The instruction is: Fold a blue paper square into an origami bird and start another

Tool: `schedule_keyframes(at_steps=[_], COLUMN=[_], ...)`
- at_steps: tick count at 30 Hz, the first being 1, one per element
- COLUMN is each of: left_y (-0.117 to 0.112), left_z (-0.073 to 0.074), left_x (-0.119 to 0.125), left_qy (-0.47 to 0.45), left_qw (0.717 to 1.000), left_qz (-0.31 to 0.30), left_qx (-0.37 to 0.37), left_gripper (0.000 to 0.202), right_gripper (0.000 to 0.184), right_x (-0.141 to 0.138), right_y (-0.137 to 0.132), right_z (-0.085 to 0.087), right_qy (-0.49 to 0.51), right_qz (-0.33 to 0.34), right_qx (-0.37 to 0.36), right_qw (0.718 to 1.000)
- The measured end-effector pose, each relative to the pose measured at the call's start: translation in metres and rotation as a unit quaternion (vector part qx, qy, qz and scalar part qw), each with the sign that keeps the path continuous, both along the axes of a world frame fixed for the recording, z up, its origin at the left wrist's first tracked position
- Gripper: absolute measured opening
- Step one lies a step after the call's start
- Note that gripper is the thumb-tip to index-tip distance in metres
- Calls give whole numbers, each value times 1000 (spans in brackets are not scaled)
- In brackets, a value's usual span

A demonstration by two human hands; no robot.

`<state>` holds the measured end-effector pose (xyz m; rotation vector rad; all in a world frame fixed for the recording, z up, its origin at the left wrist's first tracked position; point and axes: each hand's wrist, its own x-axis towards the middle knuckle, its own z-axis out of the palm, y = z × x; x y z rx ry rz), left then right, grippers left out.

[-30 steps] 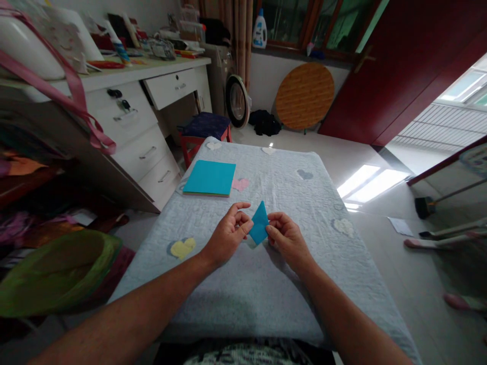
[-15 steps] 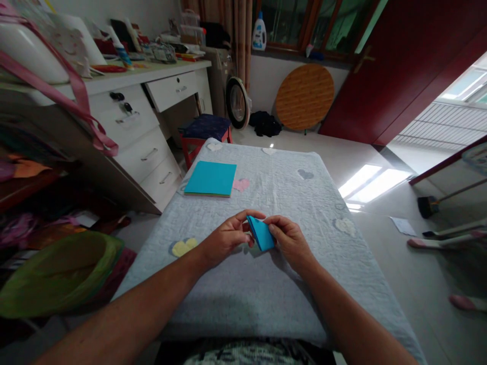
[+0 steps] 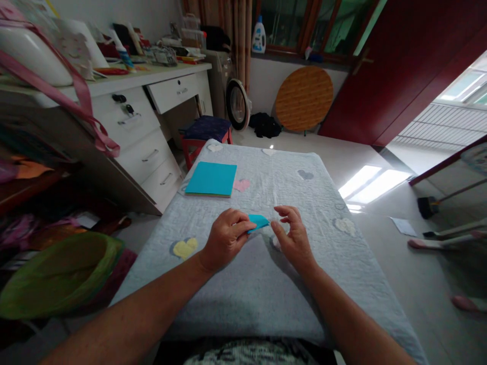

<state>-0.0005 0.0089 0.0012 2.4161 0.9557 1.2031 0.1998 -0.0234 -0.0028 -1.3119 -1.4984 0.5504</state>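
The left hand pinches a folded blue paper between thumb and fingers, holding it nearly flat, low over the surface. The right hand sits at the paper's 3 o'clock, fingers spread and empty, thumb just beside its tip. A blue stack lies at 11 o'clock, well apart.

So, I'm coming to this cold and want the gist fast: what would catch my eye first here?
First the small folded blue paper, pinched in the left hand over the middle of the grey cloth-covered table, with the right hand open just beside its tip. Next, the stack of blue sheets lying flat near the table's far left corner.
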Motion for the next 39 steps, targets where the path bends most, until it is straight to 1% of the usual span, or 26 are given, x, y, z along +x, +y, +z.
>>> schedule_keyframes(at_steps=[1,3,5,7,8,10,13,16,19,23,26,29,32,34,36,39], left_y=[-1,-2,-3,-4,-3,-2,1,5,8,11,12,13,15,17,19,19], left_z=[-1,-2,-3,-3,-2,-1,-2,-5,-8,-9,-9,-9,-10,-11,-13,-14], left_x=[0,2,4,4,3,1,-1,-1,0,1,2,4,6,7,7,9], left_qy=[41,125,188,211,208,187,146,121,112,78,87,120,145,153,159,177], left_qw=[999,991,980,969,965,963,971,976,974,974,976,977,975,973,972,969], left_qz=[2,-16,-65,-122,-144,-163,-140,-119,-116,-109,-93,-51,-3,19,29,39], left_qx=[24,33,3,-43,-64,-100,-125,-139,-158,-181,-176,-169,-170,-173,-174,-166], left_gripper=[17,17,14,12,15,25,32,36,34,24,13,9,9,11,14,17], right_gripper=[28,30,33,34,34,35,41,42,38,30,24,20,18,14,10,15], right_x=[0,1,3,4,5,7,9,12,15,19,17,12,7,4,1,-1], right_y=[0,2,2,3,3,3,3,3,4,4,5,7,11,12,12,11], right_z=[-2,-5,-7,-9,-9,-9,-8,-7,-7,-6,-6,-9,-12,-15,-17,-19], right_qy=[-13,-38,-66,-100,-120,-159,-207,-226,-214,-201,-208,-214,-214,-203,-175,-125], right_qz=[2,17,46,77,91,120,162,181,192,204,195,173,134,102,65,22], right_qx=[8,17,11,1,-5,-15,-36,-54,-60,-53,-56,-56,-57,-65,-84,-115], right_qw=[1000,999,997,992,989,980,964,956,956,957,957,960,966,972,979,985])
